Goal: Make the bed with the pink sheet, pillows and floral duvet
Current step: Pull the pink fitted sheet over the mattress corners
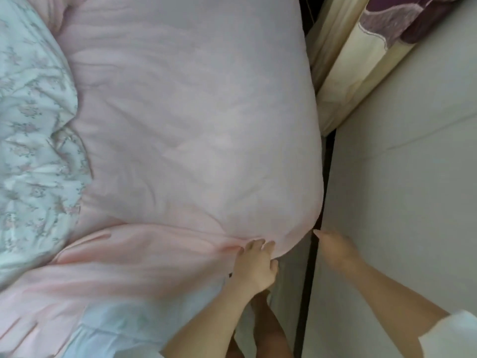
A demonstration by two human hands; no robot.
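Our left hand (255, 264) gripped the pink sheet (185, 125) at its near corner; our right hand (335, 249), just beside that corner, was too blurred to tell.

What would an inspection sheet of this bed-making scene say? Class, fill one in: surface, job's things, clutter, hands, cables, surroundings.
Surface: bed covered by the pink sheet, lightly creased and bulging at its near corner.
Job's things: floral duvet bunched up along the left side; pink bedding folds lie below it; no pillow clearly seen.
Clutter: nothing seen.
Hands: left hand has its grip on the sheet's near corner, fingers curled into the fabric; right hand reaches toward the dark gap beside the bed, its fingers blurred and holding nothing that shows.
Cables: nothing seen.
Surroundings: pale wall on the right; patterned curtain at upper right.
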